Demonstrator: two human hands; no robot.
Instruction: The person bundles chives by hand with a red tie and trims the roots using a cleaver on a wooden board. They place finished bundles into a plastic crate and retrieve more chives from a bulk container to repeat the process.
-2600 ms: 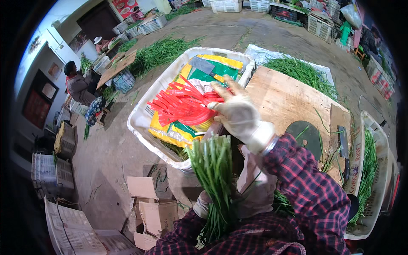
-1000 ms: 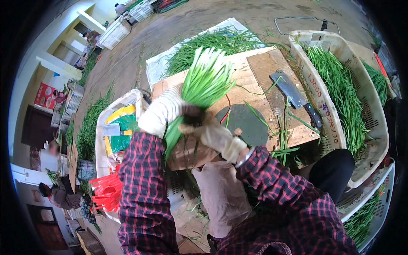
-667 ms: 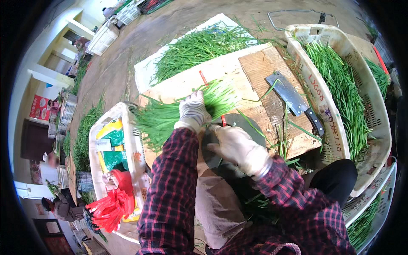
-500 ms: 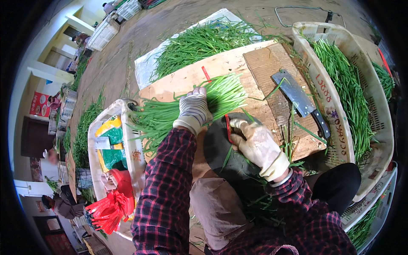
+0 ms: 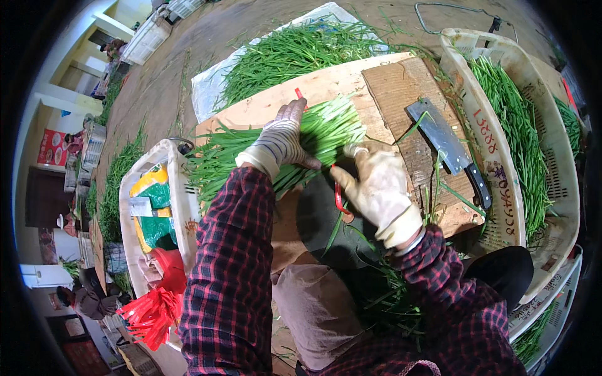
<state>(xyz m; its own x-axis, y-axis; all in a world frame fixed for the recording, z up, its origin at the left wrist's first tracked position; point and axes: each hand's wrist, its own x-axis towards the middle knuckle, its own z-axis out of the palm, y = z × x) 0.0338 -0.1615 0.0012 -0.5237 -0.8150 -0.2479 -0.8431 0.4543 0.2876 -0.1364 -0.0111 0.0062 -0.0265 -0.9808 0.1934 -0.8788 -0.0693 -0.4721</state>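
A thick bunch of garlic chives (image 5: pixel 251 145) lies across the wooden board (image 5: pixel 235 116), green leaves to the left and pale stalk ends (image 5: pixel 338 125) to the right. My left hand (image 5: pixel 283 139), in a striped glove, spans the bunch from above, fingers over its far side and thumb along the near side. Beside the stalk ends is my right hand (image 5: pixel 379 185), gloved in off-white, its fingers bent against them and its thumb held apart. A red tie strip (image 5: pixel 339 197) shows below that thumb; another red end (image 5: pixel 298 93) sticks out beyond the bunch.
A cleaver (image 5: pixel 442 138) rests on the board's right side. Chives fill a white crate (image 5: pixel 489 144) at the right and lie heaped (image 5: pixel 301 59) on a white sheet beyond. At left, another crate (image 5: pixel 188 188) holds packets and red strips (image 5: pixel 157 307).
My right hand has moved up and left to the stalk ends. My left hand has spread its thumb and shifted slightly along the bunch.
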